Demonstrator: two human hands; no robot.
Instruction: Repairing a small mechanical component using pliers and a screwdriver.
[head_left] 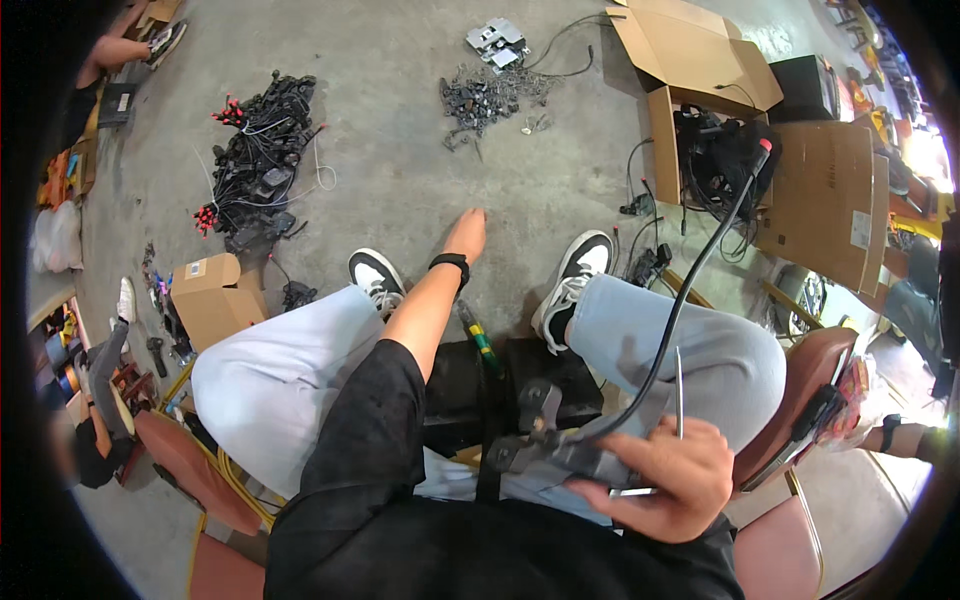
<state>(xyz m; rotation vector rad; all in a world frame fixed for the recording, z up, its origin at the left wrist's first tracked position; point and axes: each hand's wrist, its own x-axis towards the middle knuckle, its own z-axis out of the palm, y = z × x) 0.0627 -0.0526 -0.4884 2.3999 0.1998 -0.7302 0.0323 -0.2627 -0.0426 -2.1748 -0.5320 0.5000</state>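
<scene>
My left hand (467,236) reaches forward over the floor between my shoes, a black band on its wrist. Its fingers point away and down, so whether they hold anything is hidden. At my lap my right hand (682,482) is closed round a black plastic device (575,458). From that device a thick black cable (664,352) arcs up to a red-capped end (766,147). A slim metal tool (679,392) also sticks out of the right hand; its kind does not show. Below my left forearm is a green-and-yellow handle (481,345), near a black box-like object (560,372).
Bundled black cables with red caps (270,165) lie at the left. Small dark parts (490,100) are heaped ahead, near a metal piece (497,43). An open carton (662,145) holding black cables stands at right, a smaller carton (216,296) at left. Other people sit nearby.
</scene>
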